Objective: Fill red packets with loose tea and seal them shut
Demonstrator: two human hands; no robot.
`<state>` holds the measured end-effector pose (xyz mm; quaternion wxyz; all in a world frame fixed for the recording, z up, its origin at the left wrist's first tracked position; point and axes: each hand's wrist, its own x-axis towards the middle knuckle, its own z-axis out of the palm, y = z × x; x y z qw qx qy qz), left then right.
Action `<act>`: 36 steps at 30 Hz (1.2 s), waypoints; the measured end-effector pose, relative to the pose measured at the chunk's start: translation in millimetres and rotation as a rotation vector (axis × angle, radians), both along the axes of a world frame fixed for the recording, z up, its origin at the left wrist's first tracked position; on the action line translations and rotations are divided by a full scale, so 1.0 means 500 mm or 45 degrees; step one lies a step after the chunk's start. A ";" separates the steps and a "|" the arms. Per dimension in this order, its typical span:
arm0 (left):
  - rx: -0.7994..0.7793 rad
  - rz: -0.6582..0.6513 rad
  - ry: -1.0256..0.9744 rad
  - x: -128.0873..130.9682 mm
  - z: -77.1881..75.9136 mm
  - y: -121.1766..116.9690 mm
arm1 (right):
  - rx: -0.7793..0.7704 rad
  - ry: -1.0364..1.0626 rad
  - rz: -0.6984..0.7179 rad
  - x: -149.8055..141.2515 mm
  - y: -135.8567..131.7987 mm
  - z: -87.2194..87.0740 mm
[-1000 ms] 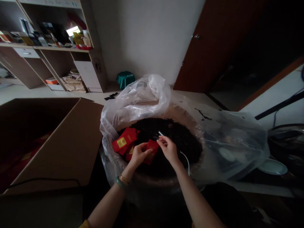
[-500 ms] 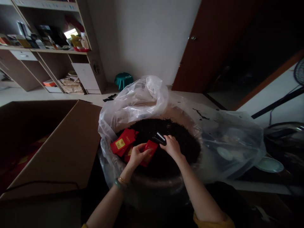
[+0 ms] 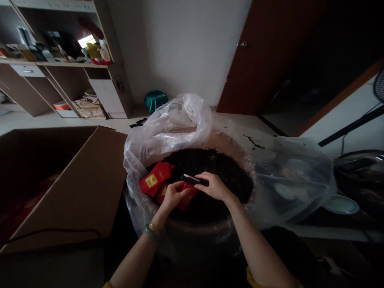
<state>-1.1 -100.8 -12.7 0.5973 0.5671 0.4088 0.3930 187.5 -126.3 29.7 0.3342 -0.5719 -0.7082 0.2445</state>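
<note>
Pinched in my left hand [image 3: 173, 196] is a small red packet [image 3: 184, 202], held by its upper edge. My right hand [image 3: 215, 186] grips a small black handheld device with a pale strip, which looks like a bag sealer [image 3: 195, 179]. The sealer lies across the top of the packet, close to my left fingertips, and covers part of it. More red packets [image 3: 156, 176] with gold labels rest to the left on dark loose leaves [image 3: 231, 172], probably tea. These leaves fill a wide round container lined with a clear plastic bag [image 3: 168, 130].
An open cardboard box [image 3: 99, 172] with red packets inside stands at the left. Clear plastic [image 3: 297, 176] spreads to the right, near a pale dish [image 3: 342, 204]. Behind are a shelf unit [image 3: 105, 94], a green-covered bin [image 3: 155, 101] and a brown door [image 3: 252, 64].
My right hand has moved the sealer left and turned it nearly level, onto the top of the red packet. My left hand keeps its hold and place.
</note>
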 end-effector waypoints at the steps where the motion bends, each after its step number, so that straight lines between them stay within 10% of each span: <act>1: 0.005 -0.016 -0.001 0.000 0.001 -0.001 | -0.011 -0.004 -0.017 -0.003 0.001 0.000; 27: -0.102 -0.018 -0.033 0.003 -0.004 0.000 | -0.010 0.103 -0.025 -0.006 0.011 -0.003; 36: -0.078 0.151 -0.228 0.004 -0.003 0.003 | 0.096 -0.147 -0.564 0.063 0.036 -0.061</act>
